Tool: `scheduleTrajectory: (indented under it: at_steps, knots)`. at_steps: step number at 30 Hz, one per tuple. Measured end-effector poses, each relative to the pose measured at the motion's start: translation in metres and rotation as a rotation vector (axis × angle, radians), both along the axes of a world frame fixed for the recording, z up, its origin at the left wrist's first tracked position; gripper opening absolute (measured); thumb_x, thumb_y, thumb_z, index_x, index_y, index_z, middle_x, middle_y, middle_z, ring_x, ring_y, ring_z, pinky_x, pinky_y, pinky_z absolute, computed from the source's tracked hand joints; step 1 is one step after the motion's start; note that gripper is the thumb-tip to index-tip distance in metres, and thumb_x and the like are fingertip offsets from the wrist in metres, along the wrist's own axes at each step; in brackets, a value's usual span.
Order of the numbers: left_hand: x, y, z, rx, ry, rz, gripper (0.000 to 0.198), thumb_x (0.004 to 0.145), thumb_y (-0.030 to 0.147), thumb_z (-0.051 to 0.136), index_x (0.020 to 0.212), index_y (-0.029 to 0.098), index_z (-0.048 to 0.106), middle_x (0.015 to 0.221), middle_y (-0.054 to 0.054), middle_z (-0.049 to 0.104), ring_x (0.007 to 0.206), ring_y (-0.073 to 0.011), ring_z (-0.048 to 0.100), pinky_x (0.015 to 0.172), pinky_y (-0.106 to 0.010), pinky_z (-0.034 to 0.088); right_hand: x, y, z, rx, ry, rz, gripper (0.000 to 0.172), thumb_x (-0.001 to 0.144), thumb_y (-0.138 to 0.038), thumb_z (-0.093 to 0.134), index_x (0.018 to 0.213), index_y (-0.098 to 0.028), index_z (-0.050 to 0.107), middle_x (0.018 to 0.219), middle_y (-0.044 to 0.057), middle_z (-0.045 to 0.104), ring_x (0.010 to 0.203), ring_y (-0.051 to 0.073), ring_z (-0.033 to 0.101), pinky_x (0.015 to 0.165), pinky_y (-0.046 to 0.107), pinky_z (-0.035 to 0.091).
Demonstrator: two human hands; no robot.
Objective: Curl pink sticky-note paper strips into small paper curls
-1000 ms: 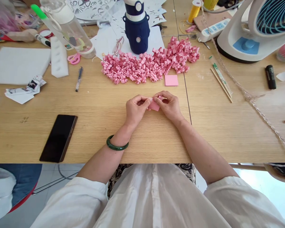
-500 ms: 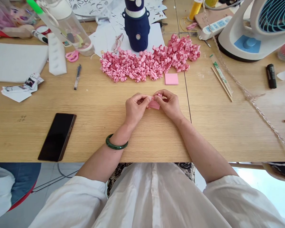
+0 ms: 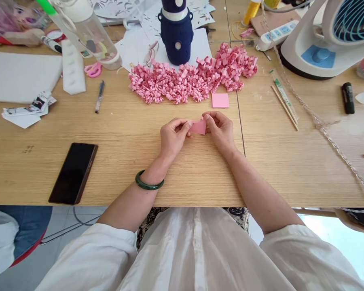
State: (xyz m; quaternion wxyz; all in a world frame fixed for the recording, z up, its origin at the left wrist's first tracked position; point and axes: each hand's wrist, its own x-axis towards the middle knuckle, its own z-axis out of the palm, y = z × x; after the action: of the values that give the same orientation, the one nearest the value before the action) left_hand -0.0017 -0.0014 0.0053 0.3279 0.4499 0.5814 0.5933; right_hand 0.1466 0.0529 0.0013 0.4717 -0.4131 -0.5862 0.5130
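Observation:
A small pink paper piece (image 3: 198,127) is held up between my two hands over the wooden table. My left hand (image 3: 176,135), with a green bangle (image 3: 149,186) on its wrist, pinches the paper's left edge between thumb and fingers. At the paper's upper right corner, the thumb and fingers of my right hand (image 3: 219,128) are closed on it. Just beyond my hands lies a stack of pink paper (image 3: 220,100). Behind that stretches a long heap of curled pink paper pieces (image 3: 182,84).
A black phone (image 3: 73,173) lies at the left. A dark blue bottle (image 3: 176,40), a clear bottle (image 3: 94,38), pink scissors (image 3: 93,70) and a pen (image 3: 100,97) are further back. Wooden sticks (image 3: 285,107), a twisted cord (image 3: 333,141) and a fan (image 3: 318,56) are at the right.
My right hand has shifted slightly right, away from my left hand. More of the pink paper piece now shows between them.

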Motion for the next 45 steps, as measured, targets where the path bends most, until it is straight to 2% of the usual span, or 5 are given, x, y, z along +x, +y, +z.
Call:
scheduleTrajectory:
  at_steps: [6, 21, 26, 30, 45]
  knots:
    - [-0.0007, -0.0004, 0.0005, -0.001, 0.003, 0.026, 0.02, 0.085, 0.035, 0.076, 0.075, 0.018, 0.071, 0.063, 0.003, 0.066, 0.05, -0.008, 0.06, 0.054, -0.021, 0.054, -0.0011, -0.0035, 0.0035, 0.005, -0.028, 0.046, 0.05, 0.082, -0.07, 0.068, 0.081, -0.02, 0.067, 0.075, 0.0, 0.064, 0.066, 0.013, 0.057, 0.063, 0.028, 0.05]
    - [-0.0023, -0.0006, 0.0016, 0.018, 0.011, 0.086, 0.02, 0.079, 0.012, 0.07, 0.062, 0.019, 0.063, 0.055, 0.007, 0.059, 0.045, -0.0056, 0.054, 0.047, -0.018, 0.044, -0.0011, -0.0075, 0.0075, 0.064, -0.109, 0.131, 0.038, 0.085, -0.056, 0.069, 0.078, -0.019, 0.069, 0.074, 0.001, 0.066, 0.066, 0.012, 0.055, 0.061, 0.028, 0.044]
    - [-0.0021, 0.0024, -0.0001, -0.028, -0.119, -0.023, 0.019, 0.084, 0.03, 0.077, 0.071, 0.018, 0.071, 0.057, 0.004, 0.061, 0.049, -0.0077, 0.057, 0.05, -0.02, 0.05, -0.0011, -0.0041, 0.0031, 0.069, -0.089, 0.097, 0.037, 0.085, -0.053, 0.069, 0.074, -0.018, 0.065, 0.07, -0.001, 0.059, 0.064, 0.011, 0.048, 0.061, 0.027, 0.039]
    - [-0.0013, 0.0026, 0.0027, 0.009, -0.159, -0.001, 0.03, 0.086, 0.046, 0.076, 0.078, 0.017, 0.077, 0.075, -0.001, 0.067, 0.054, -0.0066, 0.056, 0.048, -0.019, 0.051, -0.0009, -0.0032, 0.0034, 0.07, -0.09, 0.076, 0.038, 0.086, -0.052, 0.067, 0.071, -0.017, 0.062, 0.066, -0.002, 0.053, 0.062, 0.01, 0.042, 0.06, 0.027, 0.035]
    - [-0.0068, 0.0003, -0.0011, 0.03, 0.123, -0.001, 0.012, 0.085, 0.027, 0.074, 0.077, 0.021, 0.08, 0.063, 0.003, 0.063, 0.051, -0.0082, 0.053, 0.052, -0.023, 0.042, -0.0015, -0.0022, 0.0024, 0.037, -0.054, 0.096, 0.038, 0.084, -0.053, 0.069, 0.073, -0.017, 0.064, 0.069, 0.0, 0.058, 0.063, 0.01, 0.045, 0.058, 0.027, 0.035]
